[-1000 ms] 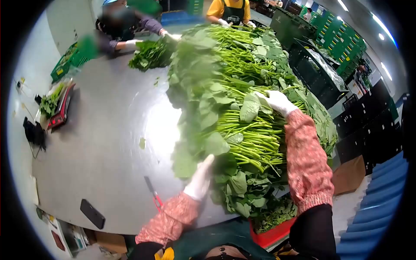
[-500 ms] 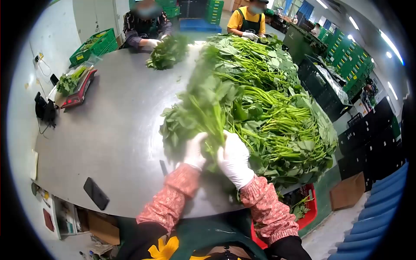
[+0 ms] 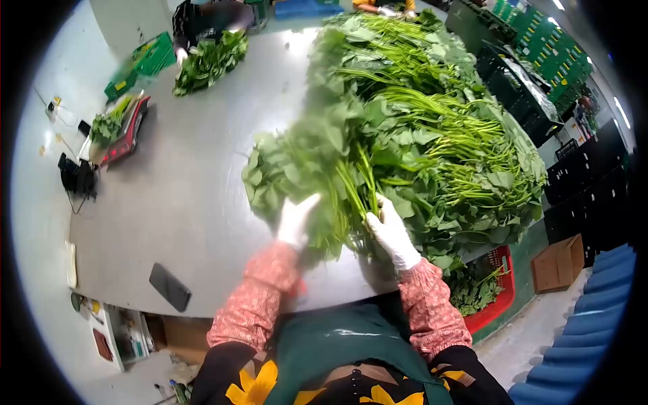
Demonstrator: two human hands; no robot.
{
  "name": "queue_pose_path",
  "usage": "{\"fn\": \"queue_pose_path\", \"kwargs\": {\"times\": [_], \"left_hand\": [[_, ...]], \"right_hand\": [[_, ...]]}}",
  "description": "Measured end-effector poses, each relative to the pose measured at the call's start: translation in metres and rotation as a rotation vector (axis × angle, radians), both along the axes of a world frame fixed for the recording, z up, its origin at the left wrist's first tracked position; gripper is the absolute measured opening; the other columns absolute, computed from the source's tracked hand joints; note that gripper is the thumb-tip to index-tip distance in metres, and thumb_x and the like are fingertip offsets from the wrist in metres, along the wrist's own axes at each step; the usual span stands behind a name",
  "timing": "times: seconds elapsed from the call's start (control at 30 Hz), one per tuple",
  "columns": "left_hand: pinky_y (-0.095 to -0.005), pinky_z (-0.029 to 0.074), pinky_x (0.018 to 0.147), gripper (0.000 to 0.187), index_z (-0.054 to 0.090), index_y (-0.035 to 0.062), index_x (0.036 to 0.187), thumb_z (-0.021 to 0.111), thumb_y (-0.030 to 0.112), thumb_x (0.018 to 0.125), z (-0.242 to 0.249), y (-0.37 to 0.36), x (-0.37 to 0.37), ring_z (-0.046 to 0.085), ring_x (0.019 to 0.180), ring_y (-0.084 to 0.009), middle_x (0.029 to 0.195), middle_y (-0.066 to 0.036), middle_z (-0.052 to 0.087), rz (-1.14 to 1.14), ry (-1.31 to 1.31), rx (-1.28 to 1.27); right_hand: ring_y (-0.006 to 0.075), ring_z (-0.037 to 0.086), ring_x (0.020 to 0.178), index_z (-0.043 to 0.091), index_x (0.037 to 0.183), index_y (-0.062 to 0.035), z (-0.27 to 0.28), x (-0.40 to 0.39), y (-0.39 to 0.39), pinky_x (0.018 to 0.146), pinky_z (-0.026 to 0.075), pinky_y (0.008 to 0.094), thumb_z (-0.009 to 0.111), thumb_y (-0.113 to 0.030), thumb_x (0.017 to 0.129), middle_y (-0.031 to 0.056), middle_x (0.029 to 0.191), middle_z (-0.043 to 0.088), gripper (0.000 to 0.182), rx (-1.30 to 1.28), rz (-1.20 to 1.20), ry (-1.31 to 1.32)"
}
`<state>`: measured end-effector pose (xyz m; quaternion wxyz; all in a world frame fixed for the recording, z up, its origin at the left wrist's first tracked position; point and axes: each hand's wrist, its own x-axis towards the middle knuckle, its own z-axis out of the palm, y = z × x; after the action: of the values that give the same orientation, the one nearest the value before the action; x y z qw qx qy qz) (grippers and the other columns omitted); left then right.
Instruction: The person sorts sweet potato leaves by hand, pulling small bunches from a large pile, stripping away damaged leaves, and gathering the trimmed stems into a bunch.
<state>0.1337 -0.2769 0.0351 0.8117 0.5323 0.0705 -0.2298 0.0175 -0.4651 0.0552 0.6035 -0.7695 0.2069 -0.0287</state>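
My right hand (image 3: 393, 233), in a white glove, is closed around a few upright leafy green stems (image 3: 363, 182) at the near edge of the heap. My left hand (image 3: 297, 219), also gloved, has its thumb and fingers apart. It lies against a blurred bunch of leafy greens (image 3: 290, 158) on the metal table; leaves cover part of the view there. Stem ends hang between both hands. Right beside them, a large heap of leafy greens (image 3: 445, 135) with long stems covers the table's right side.
A black phone (image 3: 170, 287) lies near the metal table's (image 3: 189, 202) front edge. At left stands a red scale (image 3: 128, 131) bearing greens. Across the table, a co-worker's gloved hand (image 3: 181, 55) holds another bunch (image 3: 210, 62). A red basket (image 3: 498, 297) with leaves sits below right.
My hands have moved apart, the left slightly left and the right slightly right. The view has tilted down. The co-worker's bunch has shifted left across the table.
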Motion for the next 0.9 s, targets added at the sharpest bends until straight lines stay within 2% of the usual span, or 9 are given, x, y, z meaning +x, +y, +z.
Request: {"fn": "queue_pose_path", "kwargs": {"times": [0.03,0.17,0.2,0.33,0.4,0.5,0.67,0.73,0.9], "left_hand": [[-0.0322,0.055,0.08,0.044,0.053,0.0009,0.124,0.071,0.007,0.084,0.01,0.003,-0.013,0.065,0.089,-0.0171,0.106,-0.006,0.066,0.055,-0.028,-0.01],[-0.0341,0.045,0.1,0.088,0.019,0.002,0.152,0.072,0.001,0.082,-0.005,0.037,-0.064,0.049,0.125,-0.0227,0.143,-0.014,0.041,0.077,-0.414,0.36],[-0.0365,0.043,0.103,0.091,0.018,-0.0001,0.151,0.074,0.004,0.081,-0.001,0.049,-0.077,0.046,0.128,-0.0263,0.145,-0.016,0.04,0.1,-0.746,0.777],[-0.0502,0.039,0.102,0.081,0.043,-0.0009,0.139,0.077,0.014,0.067,0.015,0.088,-0.118,0.046,0.124,-0.0431,0.14,-0.024,0.043,-0.19,-1.225,1.184],[-0.0567,0.022,0.111,0.071,0.05,0.0087,0.135,0.076,0.018,0.07,0.003,0.088,-0.138,0.031,0.137,-0.0431,0.146,-0.023,0.038,-0.3,-1.14,1.314],[-0.0608,0.023,0.109,0.058,0.054,0.0055,0.129,0.06,0.009,0.071,-0.026,0.094,-0.141,0.03,0.137,-0.0469,0.143,-0.022,0.041,-0.361,-1.117,1.362],[-0.0529,0.024,0.114,0.053,0.045,-0.0111,0.128,0.049,-0.003,0.076,-0.044,0.134,-0.134,0.024,0.138,-0.0524,0.144,-0.03,0.035,-0.104,-0.992,1.398],[-0.0533,0.022,0.114,0.055,0.044,-0.009,0.131,0.05,-0.001,0.077,-0.055,0.16,-0.128,0.023,0.139,-0.0513,0.147,-0.029,0.033,-0.109,-0.974,1.404],[-0.0506,0.017,0.117,0.072,0.034,0.0001,0.145,0.062,0.005,0.079,-0.01,0.151,-0.123,0.022,0.143,-0.0426,0.152,-0.023,0.029,-0.011,-0.866,1.553]], "right_hand": [[0.0221,0.067,0.083,0.033,0.144,0.0001,-0.009,-0.009,-0.002,0.079,0.054,0.0321,0.059,-0.023,0.091,0.0177,0.104,0.066,0.063,-0.083,0.039,-0.154],[0.0307,0.067,0.103,0.043,0.138,0.0016,0.013,-0.031,0.007,0.086,0.054,0.0344,0.064,-0.021,0.089,0.0236,0.117,0.064,0.058,-0.436,-0.04,-0.142],[0.0294,0.067,0.102,0.046,0.136,0.0012,0.014,-0.035,0.013,0.086,0.054,0.0337,0.065,-0.013,0.087,0.0229,0.115,0.065,0.054,-0.469,-0.06,-0.208],[0.034,0.067,0.095,0.062,0.116,0.0011,0.035,-0.034,0.018,0.086,0.054,0.0381,0.068,-0.012,0.08,0.0207,0.107,0.067,0.038,-0.972,-0.063,-0.482],[0.0324,0.066,0.095,0.061,0.118,0.0,0.028,-0.024,0.023,0.084,0.053,0.039,0.07,-0.015,0.079,0.0179,0.108,0.067,0.043,-0.944,-0.058,-0.46],[0.0269,0.063,0.079,0.058,0.122,-0.0012,0.039,-0.006,0.03,0.068,0.051,0.0384,0.066,-0.022,0.083,0.0125,0.092,0.065,0.045,-1.086,-0.02,-0.606],[0.027,0.065,0.075,0.056,0.122,0.0021,0.009,0.007,0.027,0.064,0.052,0.0372,0.063,-0.035,0.087,0.0144,0.086,0.065,0.052,-1.037,0.213,0.203],[0.0293,0.065,0.072,0.056,0.117,0.002,-0.042,0.012,0.019,0.062,0.052,0.0401,0.064,-0.032,0.085,0.0139,0.081,0.064,0.048,-0.98,0.15,0.1],[0.0292,0.065,0.074,0.059,0.104,-0.0055,-0.009,-0.004,0.025,0.064,0.052,0.0427,0.063,-0.02,0.086,0.0141,0.081,0.064,0.024,-0.908,0.002,-0.136]]}}
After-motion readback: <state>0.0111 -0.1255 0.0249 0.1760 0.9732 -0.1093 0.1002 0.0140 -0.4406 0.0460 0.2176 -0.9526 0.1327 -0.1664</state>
